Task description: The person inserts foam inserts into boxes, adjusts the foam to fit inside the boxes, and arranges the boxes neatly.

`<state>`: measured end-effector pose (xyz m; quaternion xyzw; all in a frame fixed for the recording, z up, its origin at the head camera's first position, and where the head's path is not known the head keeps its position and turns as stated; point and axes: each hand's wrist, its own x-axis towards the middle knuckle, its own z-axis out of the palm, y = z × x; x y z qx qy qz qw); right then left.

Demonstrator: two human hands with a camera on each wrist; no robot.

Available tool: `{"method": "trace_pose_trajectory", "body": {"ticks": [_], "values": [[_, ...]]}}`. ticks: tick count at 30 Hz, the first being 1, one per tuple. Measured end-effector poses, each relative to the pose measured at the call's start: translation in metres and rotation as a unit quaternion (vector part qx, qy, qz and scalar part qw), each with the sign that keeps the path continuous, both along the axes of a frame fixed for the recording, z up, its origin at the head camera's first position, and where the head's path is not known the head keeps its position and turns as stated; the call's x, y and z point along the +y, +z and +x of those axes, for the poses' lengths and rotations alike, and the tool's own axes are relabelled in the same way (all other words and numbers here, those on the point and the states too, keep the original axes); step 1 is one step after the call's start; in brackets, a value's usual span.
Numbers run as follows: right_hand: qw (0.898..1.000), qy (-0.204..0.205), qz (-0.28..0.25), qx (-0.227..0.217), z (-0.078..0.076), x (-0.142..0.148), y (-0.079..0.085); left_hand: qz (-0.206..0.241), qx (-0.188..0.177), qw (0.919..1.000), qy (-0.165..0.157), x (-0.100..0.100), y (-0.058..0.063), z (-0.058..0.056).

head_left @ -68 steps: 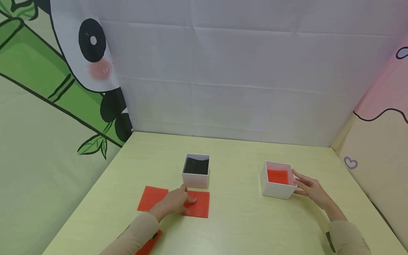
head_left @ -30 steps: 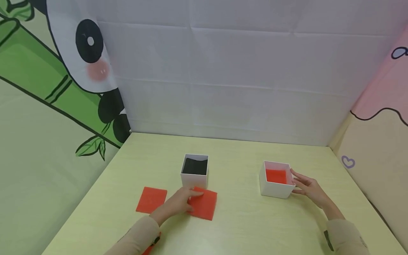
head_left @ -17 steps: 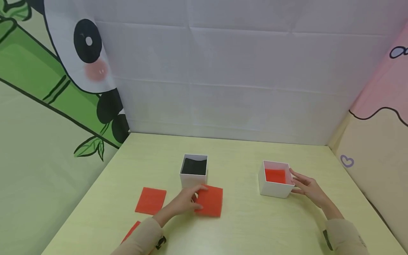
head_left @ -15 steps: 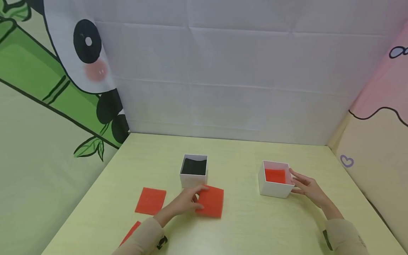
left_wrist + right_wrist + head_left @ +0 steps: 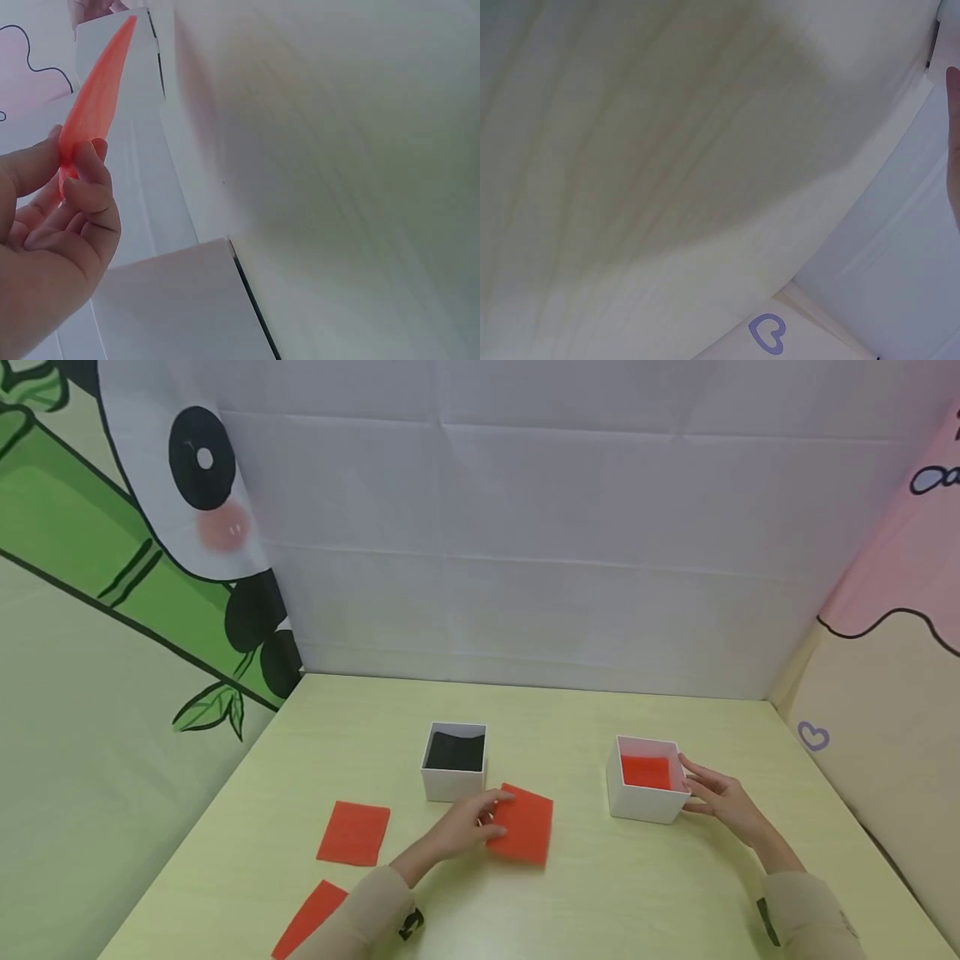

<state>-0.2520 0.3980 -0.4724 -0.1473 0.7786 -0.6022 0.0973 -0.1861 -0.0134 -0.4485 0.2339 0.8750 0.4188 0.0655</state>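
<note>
A thin red square sheet (image 5: 522, 827), paper or cloth I cannot tell, is held just off the table in front of the left box. My left hand (image 5: 463, 828) pinches its left edge between thumb and fingers; in the left wrist view the sheet (image 5: 101, 86) bends upward from the fingers. On the right stands a white box (image 5: 647, 804) with red sheet material (image 5: 647, 772) inside. Against that box's right wall rest the extended fingers of my right hand (image 5: 727, 802). Only a sliver of a right finger (image 5: 954, 142) shows in the right wrist view.
Another white box (image 5: 453, 786), holding black sheets (image 5: 456, 752), stands behind my left hand. A red square (image 5: 353, 832) lies flat to the left. Another red sheet (image 5: 311, 917) lies nearer, partly under my left sleeve (image 5: 363, 918). A pale wood-grain table (image 5: 585, 893) ends at a white backdrop (image 5: 540, 568).
My left hand has picked the red square up from the table and carried it to the right. The near red sheet shows more beside the sleeve. My right hand stays at its box.
</note>
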Motion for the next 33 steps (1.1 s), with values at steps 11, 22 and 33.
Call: {"method": "trace_pose_trajectory", "body": {"ticks": [11, 22, 33], "values": [[0.999, 0.022, -0.037, 0.014, -0.003, 0.002, -0.001, 0.034, -0.013, 0.9993, -0.002, 0.028, 0.0, -0.016], [1.0, 0.008, -0.007, -0.004, -0.001, 0.0, 0.001, 0.048, -0.007, 0.9987, -0.013, 0.049, 0.007, -0.026], [0.999, 0.019, -0.026, 0.007, -0.003, 0.002, 0.0, 0.117, -0.038, 0.9924, -0.007, 0.066, 0.011, -0.043]]}}
